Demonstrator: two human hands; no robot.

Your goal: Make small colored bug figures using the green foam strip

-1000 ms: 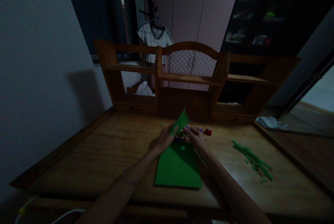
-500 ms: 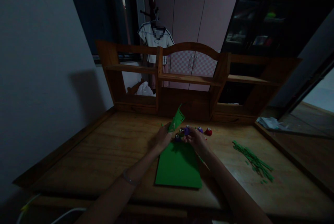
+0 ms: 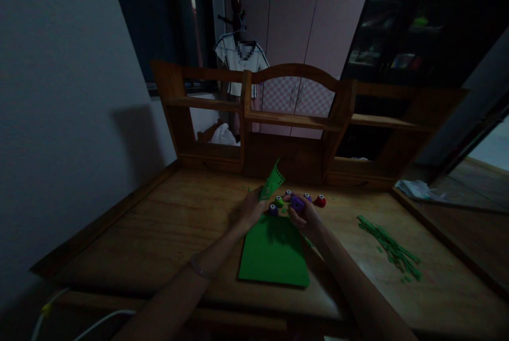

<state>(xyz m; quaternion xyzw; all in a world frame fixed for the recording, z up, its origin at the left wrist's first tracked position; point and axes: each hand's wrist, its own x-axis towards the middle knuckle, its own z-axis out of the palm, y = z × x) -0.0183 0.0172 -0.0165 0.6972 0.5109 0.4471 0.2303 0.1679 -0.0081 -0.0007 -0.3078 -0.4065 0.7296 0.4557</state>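
My left hand point(image 3: 251, 208) is closed on the lower end of a green foam sheet point(image 3: 272, 184), which stands up and shows a row of small holes along its edge. My right hand point(image 3: 305, 217) is wrapped around a purple craft punch point(image 3: 297, 203), its underside turned up. Around it on the desk stand other small punches with white-ringed tops: a dark purple punch point(image 3: 273, 209), a green punch point(image 3: 279, 201) and a red punch point(image 3: 321, 201) among them. Below both hands lies a flat green board point(image 3: 274, 256), apart from the sheet.
A loose pile of green strips point(image 3: 389, 248) with small scraps lies on the wooden desk point(image 3: 170, 224) at the right. Behind, a wooden shelf unit point(image 3: 292, 118) rises along the back edge. A plastic bag point(image 3: 413, 189) sits at the far right corner.
My right hand has turned the purple punch over and moved slightly right, away from the sheet. The green punch shows more clearly. My left hand still holds the sheet.
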